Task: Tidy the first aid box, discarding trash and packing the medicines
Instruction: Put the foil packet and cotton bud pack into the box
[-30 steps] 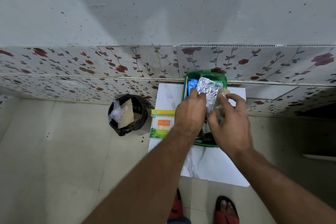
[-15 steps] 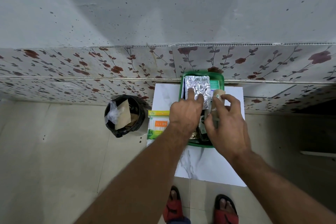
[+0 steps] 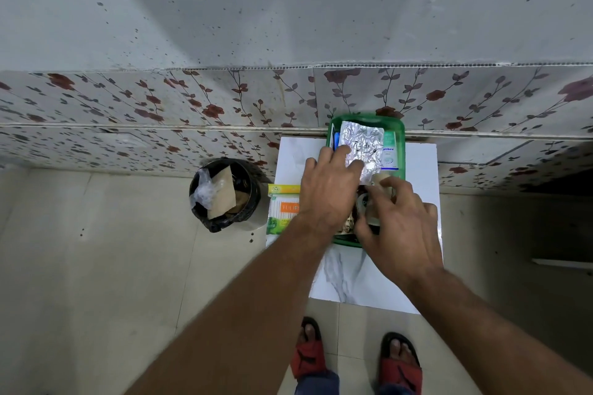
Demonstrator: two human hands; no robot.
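One green plastic box (image 3: pixel 400 135), one crinkled silver foil strip (image 3: pixel 364 146). Left hand (image 3: pixel 330 189) fingers spread, pressing foil; right hand (image 3: pixel 404 228) pinching small tan roll (image 3: pixel 380 177).

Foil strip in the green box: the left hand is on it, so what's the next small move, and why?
Probably press the foil strip flat with the left hand and let go. It already lies inside the green box, over the other packs, with the fingers on its near edge. The right hand is busy with a small roll at the box's near end.
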